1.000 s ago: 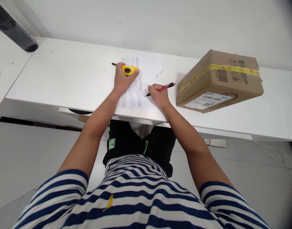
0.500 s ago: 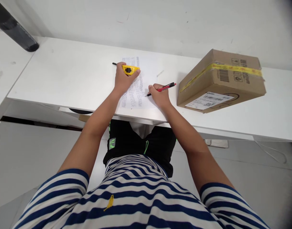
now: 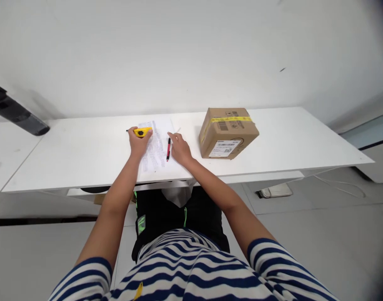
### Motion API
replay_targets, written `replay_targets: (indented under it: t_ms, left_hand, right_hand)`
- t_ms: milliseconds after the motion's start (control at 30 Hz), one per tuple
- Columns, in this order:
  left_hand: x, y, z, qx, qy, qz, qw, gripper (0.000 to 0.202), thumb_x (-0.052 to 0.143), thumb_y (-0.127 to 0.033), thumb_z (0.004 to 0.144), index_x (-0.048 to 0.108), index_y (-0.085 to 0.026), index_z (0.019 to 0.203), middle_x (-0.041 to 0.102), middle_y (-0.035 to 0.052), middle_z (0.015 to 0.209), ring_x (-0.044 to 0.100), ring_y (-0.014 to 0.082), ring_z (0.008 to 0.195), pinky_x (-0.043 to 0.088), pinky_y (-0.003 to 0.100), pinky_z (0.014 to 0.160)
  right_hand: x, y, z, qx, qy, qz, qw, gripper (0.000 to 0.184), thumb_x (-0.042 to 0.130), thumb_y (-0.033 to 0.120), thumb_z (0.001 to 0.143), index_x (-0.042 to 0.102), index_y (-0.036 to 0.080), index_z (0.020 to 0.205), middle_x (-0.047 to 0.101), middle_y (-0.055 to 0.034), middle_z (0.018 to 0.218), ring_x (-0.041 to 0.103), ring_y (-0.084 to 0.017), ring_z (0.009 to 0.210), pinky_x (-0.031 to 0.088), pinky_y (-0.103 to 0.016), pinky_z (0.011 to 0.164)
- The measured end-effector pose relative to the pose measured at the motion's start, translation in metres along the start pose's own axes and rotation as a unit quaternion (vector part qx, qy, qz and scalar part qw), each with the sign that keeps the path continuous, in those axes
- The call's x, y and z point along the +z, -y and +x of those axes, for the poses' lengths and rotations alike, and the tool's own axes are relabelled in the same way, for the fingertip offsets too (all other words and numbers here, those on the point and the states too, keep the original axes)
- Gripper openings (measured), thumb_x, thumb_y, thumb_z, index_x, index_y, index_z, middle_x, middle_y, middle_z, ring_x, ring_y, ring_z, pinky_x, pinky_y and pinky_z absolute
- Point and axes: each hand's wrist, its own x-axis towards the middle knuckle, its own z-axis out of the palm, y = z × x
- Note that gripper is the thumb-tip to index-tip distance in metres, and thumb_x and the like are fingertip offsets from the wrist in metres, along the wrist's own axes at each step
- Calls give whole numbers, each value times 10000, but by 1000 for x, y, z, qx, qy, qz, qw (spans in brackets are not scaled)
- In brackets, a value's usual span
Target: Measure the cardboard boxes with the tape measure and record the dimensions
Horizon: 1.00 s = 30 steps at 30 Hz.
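Since a moment ago we have let the red pen drop onto the paper mid-table; right hand spread beside it, left hand pinching the yellow cutter. Best keep the blade pointed away.

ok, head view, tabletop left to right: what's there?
black object at the far left edge → yellow utility knife under the left hand → red pen lying on the printed sheet → right hand → taped cardboard box.
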Motion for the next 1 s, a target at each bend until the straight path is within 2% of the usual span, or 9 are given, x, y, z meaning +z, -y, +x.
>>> replay_targets:
  t_ms: [167,267,367,433,533,700,767,867,1000]
  left_hand:
    - [-5,-32,-1,-48,7,-31,998,621,899,-512,746,541,-299,1207,611,14,985,674,158,868,609,274,709]
    - [-2,-40,-21,-39,3,-103,994,631,895,-567,716,541,-297,1163,611,8,1015,668,135,858,606,254,709]
    - [16,-54,-61,-57,134,-192,970,708,870,-701,666,560,-290,1152,637,24,1077,680,146,877,606,281,740]
    - [32,-69,-88,-84,250,-226,938,757,873,-748,633,583,-289,1160,656,37,1096,688,165,911,592,294,763]
    - [56,-91,-109,-87,338,-232,908,786,862,-797,616,611,-286,1158,657,44,1128,672,161,938,566,281,784]
    - [84,-105,-100,-108,435,-183,875,761,632,-905,768,679,-238,1131,702,92,1109,664,190,933,577,340,825]
    - [94,-105,-91,-139,458,-191,857,659,609,-826,866,711,-214,1091,716,93,1037,656,181,884,571,333,792]
    - [105,-108,-79,-175,472,-217,836,485,765,-633,873,736,-179,1043,690,63,909,614,127,758,550,285,707]
    - [119,-124,-59,-170,449,-220,849,360,872,-455,836,741,-163,1001,599,-14,754,496,54,605,508,223,606]
  right_hand:
    - [-22,-4,-28,-147,-91,70,982,520,451,362,1045,491,237,1548,534,-209,1568,625,-325,1345,584,-538,1081]
    - [-41,-5,-50,-189,-163,105,963,634,551,503,1026,376,319,1607,491,-195,1621,652,-306,1327,629,-524,1016]
    - [-65,-3,-70,-226,-229,106,941,807,660,561,969,264,350,1640,447,-208,1667,620,-339,1398,621,-557,1030]
    - [-81,-4,-82,-249,-262,105,926,873,714,569,933,240,351,1633,534,-200,1599,609,-352,1422,595,-581,1076]
    - [-105,-10,-105,-252,-293,99,917,844,731,580,914,277,364,1592,683,-157,1422,694,-351,1305,596,-594,1068]
    - [-149,-35,-137,-193,-319,38,927,559,554,583,1014,460,336,1506,746,-149,1303,757,-334,1167,649,-521,965]
    - [-165,-44,-140,-159,-304,43,938,606,514,667,1005,504,308,1493,739,-160,1324,750,-336,1185,650,-498,970]
    - [-182,-54,-135,-111,-298,116,941,664,508,758,965,565,283,1425,723,-157,1327,723,-335,1225,625,-510,1035]
    - [-191,-61,-115,-77,-287,285,911,712,568,837,888,539,322,1378,698,-106,1311,733,-281,1137,650,-471,945]
